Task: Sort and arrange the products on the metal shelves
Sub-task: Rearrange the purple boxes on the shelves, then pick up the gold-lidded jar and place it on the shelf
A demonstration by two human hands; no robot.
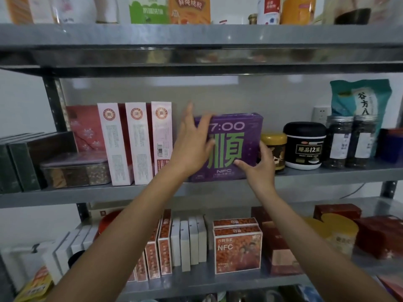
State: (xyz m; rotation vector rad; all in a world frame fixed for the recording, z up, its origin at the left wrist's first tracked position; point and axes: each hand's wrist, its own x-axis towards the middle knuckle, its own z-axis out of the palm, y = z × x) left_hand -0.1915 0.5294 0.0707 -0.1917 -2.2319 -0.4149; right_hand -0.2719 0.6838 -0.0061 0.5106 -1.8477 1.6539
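A purple box (244, 136) with green lettering stands upright on the middle metal shelf (327, 173). My left hand (192, 144) lies flat against its left front and upper left edge, fingers spread. My right hand (259, 168) grips its lower right corner, thumb across the front. Three tall pink and white boxes (135, 144) stand in a row just left of the purple box. A yellow-lidded jar (274, 147) sits right behind my right hand.
A black-lidded tub (305, 147), two dark jars (351, 142) and a teal bag (362, 99) fill the shelf's right side. Dark boxes and a clear tray (74, 171) sit at left. Orange NFC boxes (237, 247) and white boxes occupy the lower shelf. Cartons line the top shelf.
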